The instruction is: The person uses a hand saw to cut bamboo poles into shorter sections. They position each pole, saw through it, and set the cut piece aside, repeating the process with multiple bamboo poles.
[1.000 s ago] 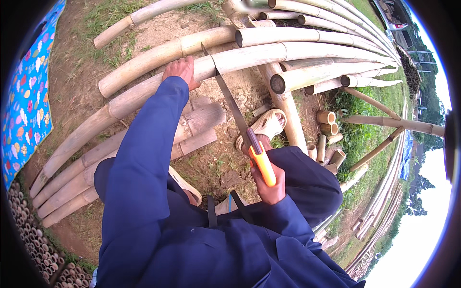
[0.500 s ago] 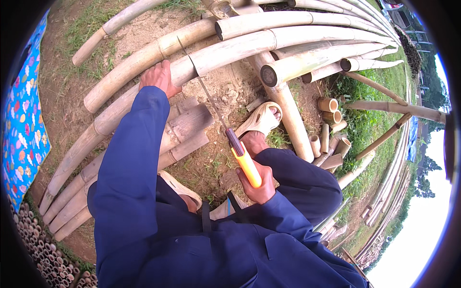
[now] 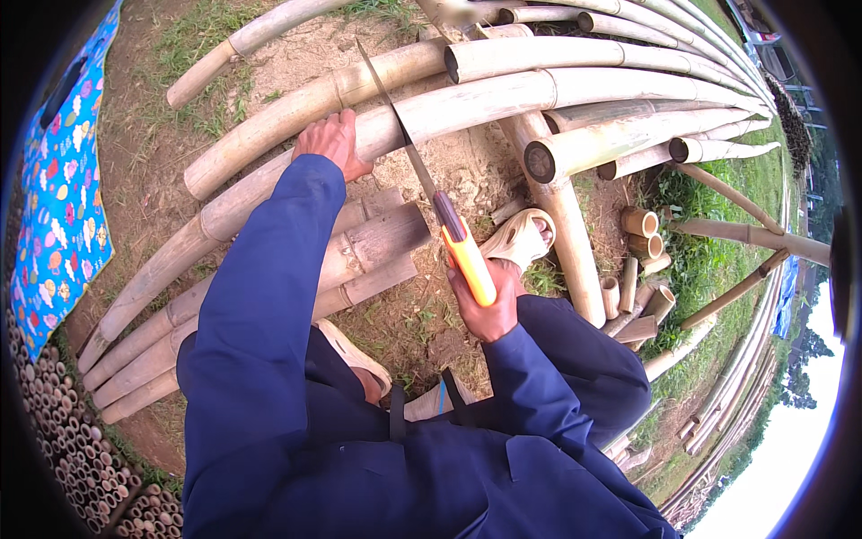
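Note:
A long pale bamboo pole runs across in front of me, its left part curving down toward my left side in the wide view. My left hand is wrapped over its top, gripping it. Just right of that hand, the blade of a handsaw crosses the pole, its tip pointing up past the far side. My right hand is closed round the saw's orange and dark handle. How deep the blade sits in the bamboo, I cannot tell.
Thick cut bamboo lengths lie below my left forearm. A bamboo support stands by my sandalled foot. Short bamboo pieces lie at right, more poles beyond. At far left are a patterned blue cloth and stacked bamboo sections.
My right hand has pushed the saw forward, bringing the handle nearer the pole. The left hand keeps its grip on the bamboo. The whole view has shifted slightly.

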### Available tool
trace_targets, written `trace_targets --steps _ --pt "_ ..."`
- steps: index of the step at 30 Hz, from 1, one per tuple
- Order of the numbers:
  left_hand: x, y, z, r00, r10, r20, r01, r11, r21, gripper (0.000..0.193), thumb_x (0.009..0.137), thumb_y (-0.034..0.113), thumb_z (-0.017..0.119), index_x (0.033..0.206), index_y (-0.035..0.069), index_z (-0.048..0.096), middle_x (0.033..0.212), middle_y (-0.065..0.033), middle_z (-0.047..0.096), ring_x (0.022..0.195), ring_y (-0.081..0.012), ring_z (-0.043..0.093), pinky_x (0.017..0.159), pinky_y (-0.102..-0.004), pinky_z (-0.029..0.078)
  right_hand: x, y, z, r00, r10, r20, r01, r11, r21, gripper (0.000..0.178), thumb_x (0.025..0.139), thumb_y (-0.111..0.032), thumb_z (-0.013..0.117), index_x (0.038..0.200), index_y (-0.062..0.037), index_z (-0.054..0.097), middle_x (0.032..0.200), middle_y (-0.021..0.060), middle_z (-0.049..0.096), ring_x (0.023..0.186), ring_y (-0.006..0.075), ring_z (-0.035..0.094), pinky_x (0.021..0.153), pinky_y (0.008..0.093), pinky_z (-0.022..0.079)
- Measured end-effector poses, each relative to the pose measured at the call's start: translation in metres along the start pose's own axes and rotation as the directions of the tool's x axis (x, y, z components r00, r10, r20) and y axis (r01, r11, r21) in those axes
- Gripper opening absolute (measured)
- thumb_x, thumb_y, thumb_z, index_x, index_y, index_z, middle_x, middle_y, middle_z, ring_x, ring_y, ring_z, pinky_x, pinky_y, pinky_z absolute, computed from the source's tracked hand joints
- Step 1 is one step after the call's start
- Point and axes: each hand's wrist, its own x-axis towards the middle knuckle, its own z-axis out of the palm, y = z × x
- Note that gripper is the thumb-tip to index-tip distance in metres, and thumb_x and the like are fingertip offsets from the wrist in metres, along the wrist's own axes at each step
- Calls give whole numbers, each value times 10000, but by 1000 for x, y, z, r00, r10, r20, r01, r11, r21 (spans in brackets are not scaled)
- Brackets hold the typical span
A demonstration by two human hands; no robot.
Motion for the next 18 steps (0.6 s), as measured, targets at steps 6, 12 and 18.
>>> trace_targets --steps 6,12,18 --pt "-22 7 -7 999 45 -16 -45 999 -8 713 684 371 878 1203 -16 579 1136 -250 697 1055 -387 699 941 -468 571 9 -14 8 995 -84 -58 87 995 56 260 889 -84 755 1118 25 696 713 137 677 627 211 670 633 344 529" --pt "-17 4 -16 995 52 -87 -51 999 17 713 676 374 887 1188 -14 577 1106 -246 701 1057 -391 695 944 -472 561 35 -41 -1 1000 -3 -26 3 1000 9 181 896 -107 752 1011 26 709 721 143 682 611 254 675 618 348 523" --pt "-28 16 -28 995 17 94 -13 999 -44 725 677 374 884 1214 -3 574 1099 -231 695 1051 -395 691 958 -476 542 -2 -45 3 995 -77 -56 77 997 -2 218 887 -85 763 1072 8 694 723 151 679 613 283 680 614 369 523"
